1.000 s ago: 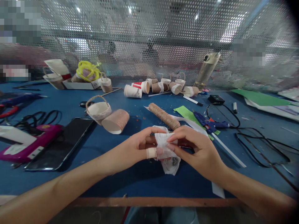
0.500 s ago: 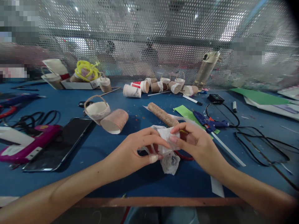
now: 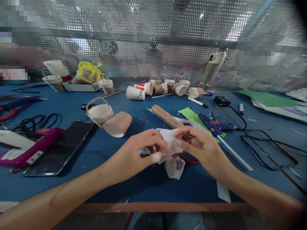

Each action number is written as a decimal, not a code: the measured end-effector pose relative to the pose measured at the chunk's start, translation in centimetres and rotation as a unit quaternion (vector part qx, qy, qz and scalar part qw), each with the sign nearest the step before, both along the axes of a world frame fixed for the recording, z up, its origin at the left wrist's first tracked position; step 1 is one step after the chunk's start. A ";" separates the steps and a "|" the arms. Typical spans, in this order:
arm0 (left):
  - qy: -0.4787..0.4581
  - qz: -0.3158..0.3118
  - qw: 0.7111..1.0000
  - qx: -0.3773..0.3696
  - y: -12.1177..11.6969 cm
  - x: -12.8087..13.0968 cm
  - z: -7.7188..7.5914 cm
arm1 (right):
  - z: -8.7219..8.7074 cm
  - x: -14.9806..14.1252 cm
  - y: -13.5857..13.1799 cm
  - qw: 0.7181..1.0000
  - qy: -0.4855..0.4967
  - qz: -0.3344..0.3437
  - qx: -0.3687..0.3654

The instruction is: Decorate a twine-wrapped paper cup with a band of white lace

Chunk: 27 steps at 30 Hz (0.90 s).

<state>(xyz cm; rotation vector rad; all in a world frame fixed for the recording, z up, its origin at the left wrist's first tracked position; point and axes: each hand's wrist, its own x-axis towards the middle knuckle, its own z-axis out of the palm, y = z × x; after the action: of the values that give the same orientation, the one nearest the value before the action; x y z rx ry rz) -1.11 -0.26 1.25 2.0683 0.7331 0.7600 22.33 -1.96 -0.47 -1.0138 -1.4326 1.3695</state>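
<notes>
My left hand (image 3: 146, 148) pinches a thin white lace strip (image 3: 170, 140) between thumb and fingers; the thumb has a bandage round it. On the other side, my right hand (image 3: 199, 143) grips the same strip with its fingertips. A loose roll of the lace (image 3: 175, 167) hangs or lies just below the hands; I cannot tell which. Behind them a spool of brown twine (image 3: 166, 116) lies on the table, and a red ring-shaped handle (image 3: 190, 159) is partly hidden by my right hand.
A twine-handled cup basket (image 3: 100, 113) and a wrapped cup (image 3: 118, 124) stand to the left, near a phone (image 3: 61, 148) and a purple power strip (image 3: 35, 148). On the right lie a blue glue gun (image 3: 213, 124) and black cable (image 3: 268, 159). Paper cups (image 3: 135, 93) and a bottle (image 3: 213, 70) are behind.
The lace between my hands has shifted and looks more crumpled. My left fingers have drawn slightly left and closer together. The other things stay where they were.
</notes>
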 end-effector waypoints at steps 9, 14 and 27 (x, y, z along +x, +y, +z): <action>0.003 0.017 0.999 -0.046 0.1 -0.1 0.8 | -0.3 0.2 0.4 0.999 0.031 0.007 0.009; 0.010 0.030 0.997 -0.077 0.1 0.0 0.8 | 0.0 0.1 0.3 0.998 0.063 0.028 -0.016; -0.005 0.030 0.990 -0.138 -0.1 -0.2 0.8 | -0.4 0.3 0.2 0.999 0.023 0.004 -0.022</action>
<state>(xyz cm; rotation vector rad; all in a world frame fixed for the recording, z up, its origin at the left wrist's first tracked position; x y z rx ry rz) -1.35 -0.31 2.08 1.7983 0.8483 0.6606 22.63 -1.79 -0.86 -0.9990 -1.3784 1.4266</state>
